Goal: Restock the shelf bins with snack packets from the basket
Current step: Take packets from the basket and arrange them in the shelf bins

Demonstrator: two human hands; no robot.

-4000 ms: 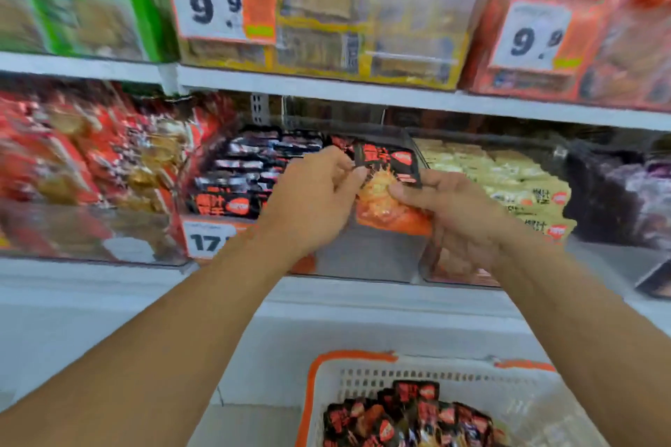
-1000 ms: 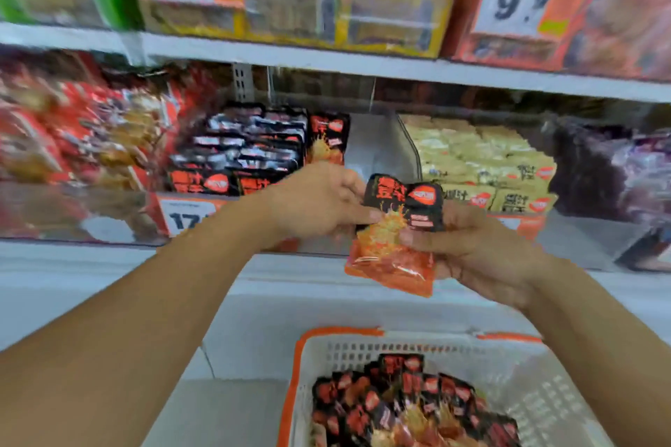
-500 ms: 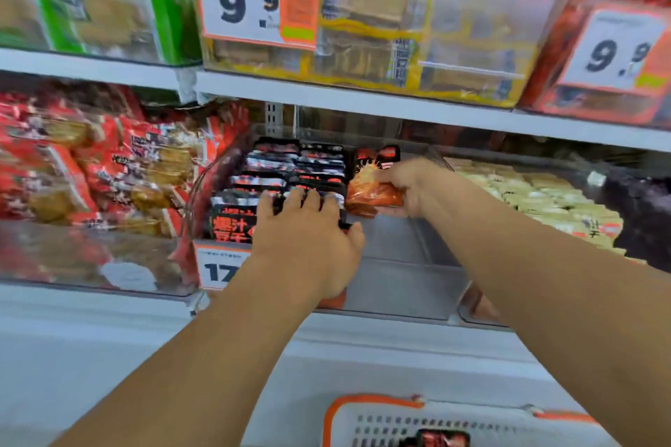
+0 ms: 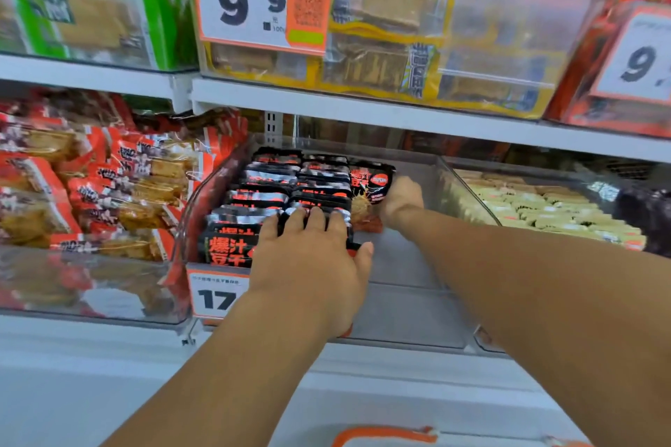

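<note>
While the left hand [image 4: 312, 258] lies spread, fingers flat on the packet rows [image 4: 276, 200] in the clear bin [image 4: 406, 301], the right hand [image 4: 401, 200] just beyond it grips an upright packet [image 4: 370, 185] beside those rows.

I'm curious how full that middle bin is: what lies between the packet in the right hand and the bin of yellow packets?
In the head view, only bare bin floor and the clear wall; the right hand holds the packet there.
</note>
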